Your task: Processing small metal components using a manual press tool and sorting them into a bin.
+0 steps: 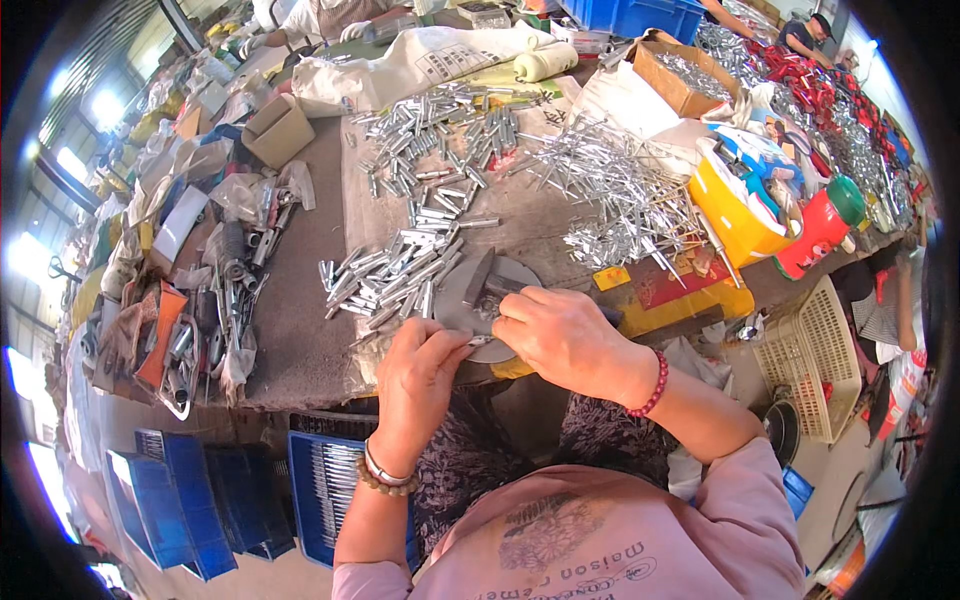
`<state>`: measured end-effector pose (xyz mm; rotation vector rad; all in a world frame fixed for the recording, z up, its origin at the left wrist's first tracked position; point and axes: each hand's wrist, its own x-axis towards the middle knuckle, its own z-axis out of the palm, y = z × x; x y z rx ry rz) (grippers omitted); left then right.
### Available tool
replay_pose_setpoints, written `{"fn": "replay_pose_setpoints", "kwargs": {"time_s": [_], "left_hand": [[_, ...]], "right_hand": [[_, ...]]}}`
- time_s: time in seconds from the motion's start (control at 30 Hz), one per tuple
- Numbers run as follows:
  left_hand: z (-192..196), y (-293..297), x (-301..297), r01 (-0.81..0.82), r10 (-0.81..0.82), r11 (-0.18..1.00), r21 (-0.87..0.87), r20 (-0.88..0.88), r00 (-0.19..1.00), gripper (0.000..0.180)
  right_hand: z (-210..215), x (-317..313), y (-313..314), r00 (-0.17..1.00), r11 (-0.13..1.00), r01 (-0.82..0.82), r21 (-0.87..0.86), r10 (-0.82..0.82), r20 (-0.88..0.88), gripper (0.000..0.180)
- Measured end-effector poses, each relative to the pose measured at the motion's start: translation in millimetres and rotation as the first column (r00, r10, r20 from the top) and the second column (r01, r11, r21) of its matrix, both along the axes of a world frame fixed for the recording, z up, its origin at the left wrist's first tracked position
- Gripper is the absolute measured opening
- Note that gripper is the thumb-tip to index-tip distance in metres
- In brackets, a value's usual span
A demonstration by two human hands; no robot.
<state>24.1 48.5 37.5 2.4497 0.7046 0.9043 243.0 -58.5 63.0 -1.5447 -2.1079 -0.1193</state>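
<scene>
My left hand is closed, pinching a small silver metal piece between thumb and forefinger at the table's near edge. Just to its right, my right hand is closed with curled fingers; whatever its fingertips hold is hidden. Behind the right hand, a hammer shows its dark metal head over a round grey plate. Part of its handle is covered by that hand. Beside the plate on the left lies a heap of short silver tubes. Long thin metal rods are piled farther right.
Bagged tools and metal parts crowd the table's left side. At right stand a yellow container, a red jar with green lid and a cardboard box. Blue bins sit below left, a cream crate below right. Other people work beyond.
</scene>
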Motion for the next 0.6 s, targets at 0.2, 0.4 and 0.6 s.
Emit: {"fn": "replay_pose_setpoints", "kwargs": {"time_s": [0.2, 0.4, 0.6], "left_hand": [[0.9, -0.6, 0.6, -0.008, 0.009, 0.999, -0.037, 0.007, 1.0, 0.019], [2.2, -0.4, 2.3, 0.008, -0.007, 0.998, -0.062, 0.01, 1.0, 0.018], [6.9, -1.3, -2.0, 0.043, -0.043, 0.996, -0.075, 0.003, 0.999, 0.021]], "right_hand": [[2.5, 2.0, 3.2, 0.998, 0.999, -0.049, -0.014, 0.049, 0.025, 0.01], [-0.3, -3.6, 7.3, 0.996, 0.996, -0.086, -0.017, 0.086, 0.024, 0.012], [-13.4, -6.7, 1.3, 0.994, 0.999, 0.008, 0.054, -0.002, -0.113, 0.007]]}}
